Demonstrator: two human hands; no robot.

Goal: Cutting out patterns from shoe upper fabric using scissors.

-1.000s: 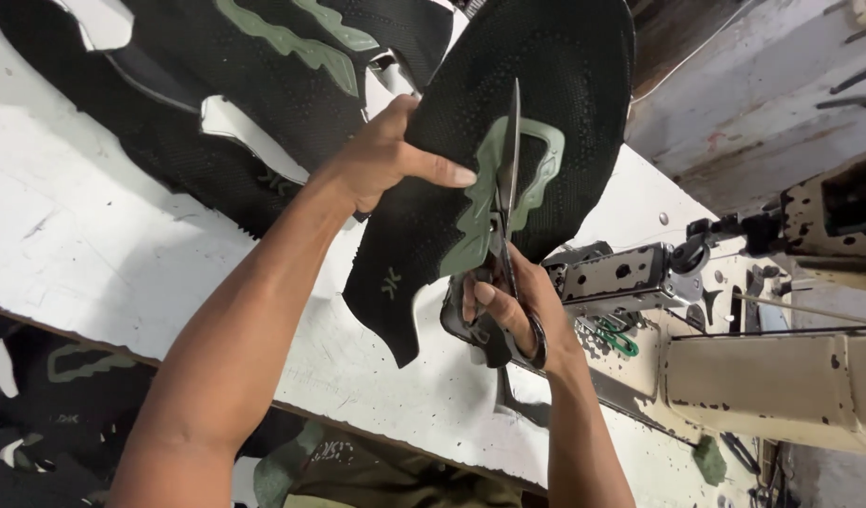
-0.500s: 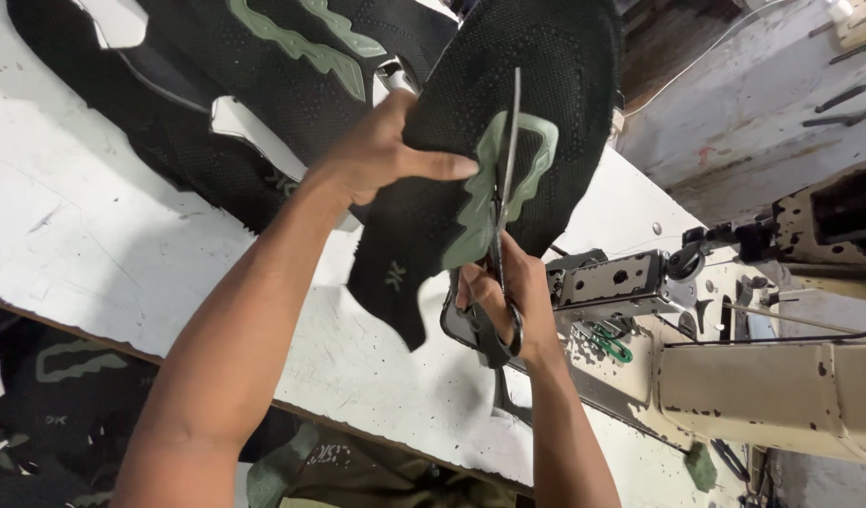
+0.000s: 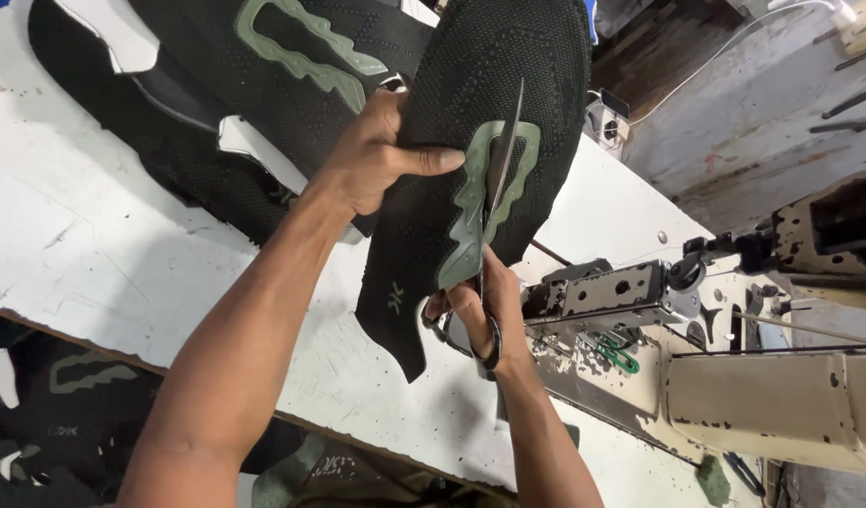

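Scissors at a black knit shoe piece held above the white bench.

The left hand (image 3: 377,165) pinches the black knit piece (image 3: 471,169) at its edge, thumb laid across the front, grip narrow and closed on the fabric; its fingers are hidden behind the cloth. The right hand (image 3: 480,315) grips the scissors (image 3: 494,235) through the loops, blades lying over the pale green patch (image 3: 475,212); how far the blades part is hard to make out. More black pieces (image 3: 264,85) lie on the bench (image 3: 94,254), cut off at the top. A worn cream sewing machine (image 3: 762,386) stands right, partly out of frame.
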